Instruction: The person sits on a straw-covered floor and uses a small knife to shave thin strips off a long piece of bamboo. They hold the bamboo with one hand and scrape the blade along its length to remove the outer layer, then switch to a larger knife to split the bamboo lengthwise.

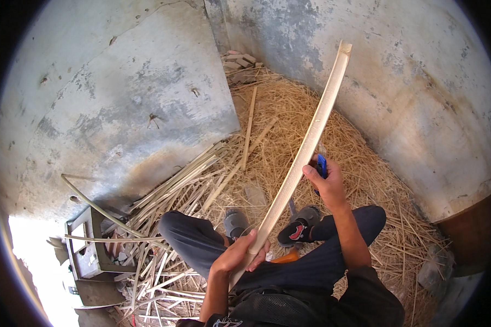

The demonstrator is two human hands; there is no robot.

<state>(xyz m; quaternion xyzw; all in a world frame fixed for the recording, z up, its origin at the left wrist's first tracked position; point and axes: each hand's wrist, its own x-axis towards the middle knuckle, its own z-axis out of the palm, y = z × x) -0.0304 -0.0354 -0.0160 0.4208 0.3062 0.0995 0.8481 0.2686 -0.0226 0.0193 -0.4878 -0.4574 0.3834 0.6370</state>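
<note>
A long split bamboo strip [305,152], pale and hollowed along its inner face, slants from my lap up to the far right. My left hand [239,255] wraps round its lower part, thumb on top. Beside the middle of the strip, my right hand [328,182] is closed round a small blue-and-black tool [321,167] that looks like a utility knife. Its working end is partly hidden by the hand and the strip. Whether the right fingers also touch the strip, I cannot tell.
Curly shavings [289,101] and loose bamboo strips [196,169] cover the floor. Between my shoes [297,229] and lap lies an orange object [286,256], partly hidden. A metal box frame [87,248] stands at the left. Worn walls [414,103] close in on both sides; bricks [239,60] sit in the far corner.
</note>
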